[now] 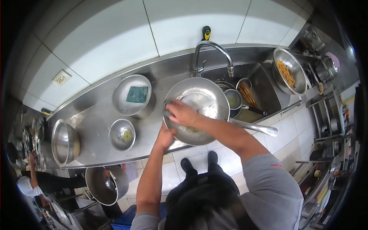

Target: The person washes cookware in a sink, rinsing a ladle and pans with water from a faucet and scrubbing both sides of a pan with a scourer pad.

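A wide metal frying pan (209, 97) is held tilted over the counter edge beside the sink, its long handle (255, 126) pointing right. My left hand (165, 137) is closed on the pan's near-left rim. Against the inner left wall, my right hand (182, 113) presses a dark scouring pad (167, 111), mostly hidden under the fingers. Wet streaks and small specks show on the pan's inside. Left of the pan stand a metal pot (143, 109) with a green pad (137, 94) in it and a small bowl (117, 135) holding yellowish liquid.
The faucet (214, 43) arches behind the pan. In the sink (268, 82) lie pans and chopsticks (247, 94). A colander (283, 55) with orange scraps stands at right, a large bowl (61, 142) at left. Below left is a deep pot (120, 184); another person (28, 186) is beyond.
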Available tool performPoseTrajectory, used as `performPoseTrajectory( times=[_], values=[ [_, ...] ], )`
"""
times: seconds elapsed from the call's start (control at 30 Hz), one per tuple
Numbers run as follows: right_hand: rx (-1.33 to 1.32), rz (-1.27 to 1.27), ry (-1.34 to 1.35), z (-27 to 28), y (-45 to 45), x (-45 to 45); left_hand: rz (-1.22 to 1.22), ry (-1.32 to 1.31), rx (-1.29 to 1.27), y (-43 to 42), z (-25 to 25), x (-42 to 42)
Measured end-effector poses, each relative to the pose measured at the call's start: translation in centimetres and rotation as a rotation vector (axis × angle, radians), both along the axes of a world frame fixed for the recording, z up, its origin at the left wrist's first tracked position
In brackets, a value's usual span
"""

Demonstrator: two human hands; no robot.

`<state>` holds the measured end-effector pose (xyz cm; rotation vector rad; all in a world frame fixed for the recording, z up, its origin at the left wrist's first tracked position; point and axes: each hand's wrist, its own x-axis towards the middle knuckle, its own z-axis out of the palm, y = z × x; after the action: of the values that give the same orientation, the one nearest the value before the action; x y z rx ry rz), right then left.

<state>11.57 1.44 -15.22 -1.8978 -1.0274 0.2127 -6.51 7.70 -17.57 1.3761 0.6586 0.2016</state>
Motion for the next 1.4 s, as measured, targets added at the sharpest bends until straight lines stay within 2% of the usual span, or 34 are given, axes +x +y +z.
performPoseTrajectory(
  times=[0.07, 0.1, 0.13, 0.2, 0.23, 0.27, 0.33, 0.37, 0.4, 0.47, 0.5, 0.53, 0.6, 0.63, 0.67, 0.7, 0.73, 0.77, 0.8, 0.83, 0.87, 0.9, 0.97, 1.0, 1.07, 1.1, 1.13, 1.2, 1.23, 1.27, 1.33, 1.37, 1.4],
  values=[
    [-0.157, 0.14, -0.218, -0.2, -0.2, 2.8, 0.007, -0.004, -0.068, -0.7, 1.5, 0.0],
    [0.157, -0.308, 0.062, 0.6, 0.4, 1.9, 0.024, -0.01, -0.132, -0.9, 2.2, -0.2],
    [0.169, -0.3, 0.053, 1.0, 0.5, 1.5, 0.03, -0.022, -0.121, -0.2, 1.6, -0.1],
    [-0.247, 0.563, -0.392, 0.4, -1.1, 0.0, -0.025, 0.018, -0.002, 0.1, 0.8, -0.3],
    [-0.251, 0.396, -0.354, 0.4, -0.5, 2.2, 0.06, -0.085, -0.12, -0.7, 0.4, -0.1],
    [-0.259, 0.4, -0.347, -0.5, -0.9, 0.8, 0.062, -0.08, -0.13, -1.1, 0.2, -0.5],
    [0.068, 0.044, -0.175, -0.5, 0.0, -1.7, -0.041, 0.007, 0.007, -0.1, 0.2, 0.0],
    [0.011, 0.457, -0.348, 0.2, -1.6, -1.2, -0.065, 0.013, -0.009, 0.6, -0.7, -0.2],
    [0.004, 0.452, -0.34, 0.5, -1.4, -0.8, -0.071, 0.019, -0.017, 0.3, -0.3, -0.3],
    [0.261, -0.244, 0.307, 1.3, 0.6, 0.5, -0.065, 0.012, 0.0, -0.2, 1.5, -0.2],
    [0.149, -0.07, 0.09, 0.9, 0.3, -1.6, -0.048, 0.016, -0.01, 0.0, -0.5, -0.1],
    [0.153, -0.075, 0.092, 0.0, 0.4, -0.7, -0.053, 0.019, -0.006, 0.2, 0.1, -0.1],
    [0.103, 0.213, -0.532, -1.9, -0.2, 1.7, -0.008, -0.073, 0.018, -0.4, 0.6, -0.6],
    [0.12, -0.172, 0.23, 3.8, -0.4, 0.9, -0.041, -0.056, -0.024, -0.2, 0.7, -0.6],
    [0.13, -0.165, 0.219, 3.9, -0.3, 0.5, -0.036, -0.068, -0.014, 0.6, -0.3, -0.4],
    [0.051, 0.137, -0.019, 3.1, -0.8, -0.9, -0.061, -0.082, 0.042, 1.1, -2.7, -0.4],
    [-0.036, 0.434, -0.253, 1.5, -1.3, -1.3, -0.089, -0.092, 0.093, 1.0, -2.6, -0.3],
    [-0.07, 0.393, -0.373, -0.7, -0.5, 0.9, -0.096, -0.086, 0.082, 0.7, -2.7, -0.5],
    [-0.04, 0.089, -0.076, 1.0, -0.4, 1.7, -0.093, -0.01, 0.001, -0.2, 0.0, -1.0],
    [0.058, -0.065, 0.033, 1.3, -0.2, 0.3, -0.079, 0.045, -0.065, -0.1, 1.8, -0.6],
    [0.158, -0.215, 0.142, 1.6, 0.5, -1.0, -0.064, 0.039, -0.066, 0.5, 1.5, -0.2],
    [0.144, -0.202, 0.146, 1.5, 0.2, -0.9, -0.07, 0.019, -0.023, 0.8, 0.2, -0.4],
    [-0.142, 0.422, -0.317, 0.6, -1.5, -0.5, -0.043, -0.072, 0.055, 0.0, -0.4, -1.2],
    [-0.162, 0.441, -0.304, 0.2, -1.5, -0.7, -0.028, -0.063, 0.03, -0.3, -0.1, -1.1],
    [0.002, -0.181, 0.143, 0.2, -0.3, -0.9, -0.089, 0.023, -0.056, -0.1, 0.6, -0.6],
    [-0.084, -0.017, -0.081, 0.0, -0.8, -2.6, -0.059, 0.01, 0.067, -0.3, 0.8, -0.7],
    [-0.108, 0.005, -0.086, 0.1, -0.7, -1.8, -0.039, 0.007, 0.042, -0.4, 0.6, -0.9],
    [-0.021, -0.058, 0.02, 1.4, -0.4, 0.7, -0.072, 0.025, -0.017, -0.1, 0.7, -1.0],
    [0.143, -0.22, 0.169, -0.4, 0.3, -1.0, -0.018, -0.083, -0.041, -0.3, 0.5, -0.5],
    [0.142, -0.198, 0.154, -1.6, -0.1, -1.4, 0.003, -0.1, -0.04, 0.2, 0.4, -0.6],
    [-0.04, 0.318, -0.37, -1.7, -1.4, -2.0, -0.075, -0.009, 0.019, 0.5, 0.2, -1.4],
    [-0.189, 0.079, -0.156, -1.5, -0.9, -0.4, -0.059, -0.005, -0.004, -0.1, -0.2, -1.8],
    [-0.013, -0.194, 0.03, 0.7, 0.2, 0.6, -0.077, -0.007, -0.063, -0.1, 0.2, -1.4]
  ],
)
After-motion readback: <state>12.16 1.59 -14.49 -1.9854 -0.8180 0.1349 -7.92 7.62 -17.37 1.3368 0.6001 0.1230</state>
